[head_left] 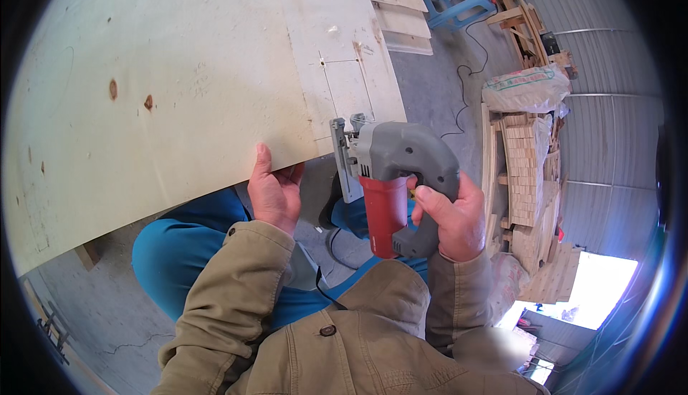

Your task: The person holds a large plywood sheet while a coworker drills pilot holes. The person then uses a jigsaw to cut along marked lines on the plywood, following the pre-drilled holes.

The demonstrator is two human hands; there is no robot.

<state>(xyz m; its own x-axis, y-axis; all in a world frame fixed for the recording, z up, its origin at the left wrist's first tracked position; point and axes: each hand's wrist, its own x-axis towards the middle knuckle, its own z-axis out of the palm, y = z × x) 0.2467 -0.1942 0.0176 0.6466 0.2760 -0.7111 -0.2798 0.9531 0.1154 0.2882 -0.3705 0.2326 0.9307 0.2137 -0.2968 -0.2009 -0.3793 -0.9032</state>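
A pale plywood sheet (193,58) spreads across the upper left; its near edge slants up toward the right, and its near-right corner is hidden behind the saw. Beyond its right edge runs a strip of concrete floor (430,79), leaving open room before the stacked timber (523,173). Below the near edge, room is tighter: the blue-trousered legs (168,251) sit close to it. The red-and-grey jigsaw (387,187) is at that edge, its baseplate (346,162) partly overlapping the sheet and partly reaching past it; whether they touch, I cannot tell. The right hand (459,216) has its grip closed around the saw's rear handle. The left hand (276,191) grips the near edge, thumb on top, fingers curled at the rim, clear of the baseplate. A dark cord (464,87) crosses the floor strip. Thin pencil lines (340,61) mark the sheet just ahead of the saw.
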